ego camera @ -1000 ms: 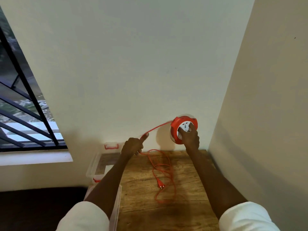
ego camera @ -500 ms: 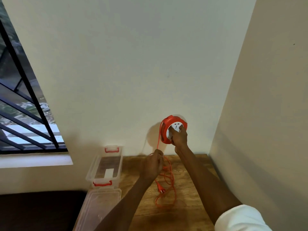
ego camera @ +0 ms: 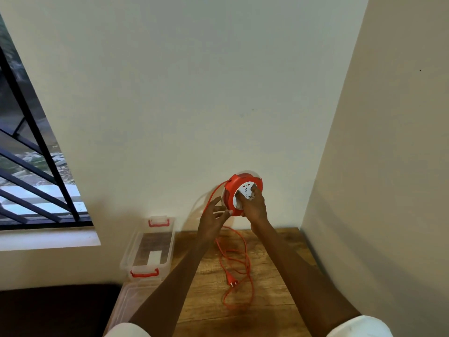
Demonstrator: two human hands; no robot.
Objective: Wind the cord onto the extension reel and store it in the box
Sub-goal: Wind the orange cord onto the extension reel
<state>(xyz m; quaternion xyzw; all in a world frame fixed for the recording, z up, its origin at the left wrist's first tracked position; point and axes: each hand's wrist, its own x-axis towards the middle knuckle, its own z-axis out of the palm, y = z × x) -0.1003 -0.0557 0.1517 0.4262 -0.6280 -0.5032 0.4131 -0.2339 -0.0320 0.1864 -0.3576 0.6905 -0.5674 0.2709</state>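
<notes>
The round orange-and-white plastic extension reel (ego camera: 239, 193) is held up off the wooden counter (ego camera: 272, 271) in the right hand (ego camera: 254, 206), fingers clamped on its white face. The left hand (ego camera: 213, 221), fingers loosely spread, guides the thin orange cord (ego camera: 245, 254) just left of the rim; the slack trails down to loops below.

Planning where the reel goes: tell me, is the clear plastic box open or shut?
Open: the clear plastic box shows bare inside, and its clear lid lies beside it.

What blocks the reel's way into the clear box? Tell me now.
Nothing visible blocks it. The box sits open at the table's left edge, its lid off beside it. But loose cord lies unwound, and the right hand holds the reel up.
</notes>
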